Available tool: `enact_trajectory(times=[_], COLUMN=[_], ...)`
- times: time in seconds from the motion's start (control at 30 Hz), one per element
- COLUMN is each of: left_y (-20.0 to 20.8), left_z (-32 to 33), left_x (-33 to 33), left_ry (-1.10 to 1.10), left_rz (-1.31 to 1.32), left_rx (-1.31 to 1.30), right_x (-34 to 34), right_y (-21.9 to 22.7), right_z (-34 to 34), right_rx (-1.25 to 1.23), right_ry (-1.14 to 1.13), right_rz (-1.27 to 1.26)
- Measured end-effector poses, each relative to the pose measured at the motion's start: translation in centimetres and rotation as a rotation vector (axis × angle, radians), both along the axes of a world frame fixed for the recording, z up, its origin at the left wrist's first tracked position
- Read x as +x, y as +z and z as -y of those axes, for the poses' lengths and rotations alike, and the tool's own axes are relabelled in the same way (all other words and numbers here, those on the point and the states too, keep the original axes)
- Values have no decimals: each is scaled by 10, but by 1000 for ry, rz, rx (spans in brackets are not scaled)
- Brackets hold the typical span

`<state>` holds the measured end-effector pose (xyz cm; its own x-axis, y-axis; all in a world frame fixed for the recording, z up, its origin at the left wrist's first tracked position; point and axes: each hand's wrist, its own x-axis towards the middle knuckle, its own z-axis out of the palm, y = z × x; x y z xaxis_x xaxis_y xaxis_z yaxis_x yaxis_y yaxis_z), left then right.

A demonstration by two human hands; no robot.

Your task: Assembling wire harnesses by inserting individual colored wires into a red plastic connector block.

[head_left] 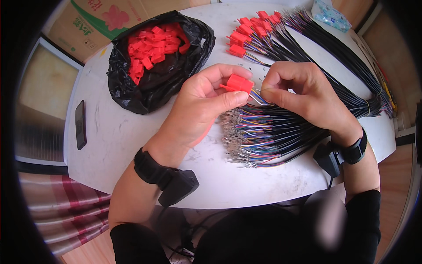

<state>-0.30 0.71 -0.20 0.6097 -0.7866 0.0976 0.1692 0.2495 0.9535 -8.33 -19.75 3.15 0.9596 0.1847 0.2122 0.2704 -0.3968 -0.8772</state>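
1 red plastic connector housing (239,83) sits pinched between the thumb and fingers of the left hand (203,103), held above the white table (110,136) near its middle. Its long axis runs roughly left to right, and its open end faces right, toward the thin coloured wires (258,97) that meet it there. The right hand (299,90) is closed in a pinch on those wires, just beside the housing, so the 2 hands nearly touch.

Below the hands lies a loose bundle of black cables (281,132) whose coloured wire ends with metal terminals (233,136) fan out to the left. Further back, a second bundle of black cables (334,53) carries finished red connectors (250,28) pointing left. A black plastic bag (132,88) full of loose red housings (151,46) stands open at the table's back left. A dark phone (80,124) lies flat near the left edge, and a pale blue packet (330,14) rests at the far right corner. A cardboard box (94,20) stands beyond the table, and a striped red cloth (66,207) shows below it on the left.

Both forearms come up from the lower edge, each wearing a black wrist strap, and bend inward so the hands meet over the table.
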Motion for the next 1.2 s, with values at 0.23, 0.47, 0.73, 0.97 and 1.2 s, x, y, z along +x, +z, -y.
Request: enact_trajectory(times=[0.23,0.47,0.73,0.97,1.2], left_y=[-2,-2,1,3,1], left_z=[2,2,3,3,4], left_x=[1,-1,-2,-4,-5], left_ry=[13,13,47,47,35], left_rz=[-5,-51,25,45,7], left_rx=[-1,21,62,68,76], right_x=[2,2,2,2,0], right_y=[-4,-14,-15,-14,-3], right_z=[-3,-6,-10,-7,-1], right_rx=[127,96,91,179,3], right_ry=[-70,-70,-117,-84,-23], right_rz=[-75,11,1,-53,-42])
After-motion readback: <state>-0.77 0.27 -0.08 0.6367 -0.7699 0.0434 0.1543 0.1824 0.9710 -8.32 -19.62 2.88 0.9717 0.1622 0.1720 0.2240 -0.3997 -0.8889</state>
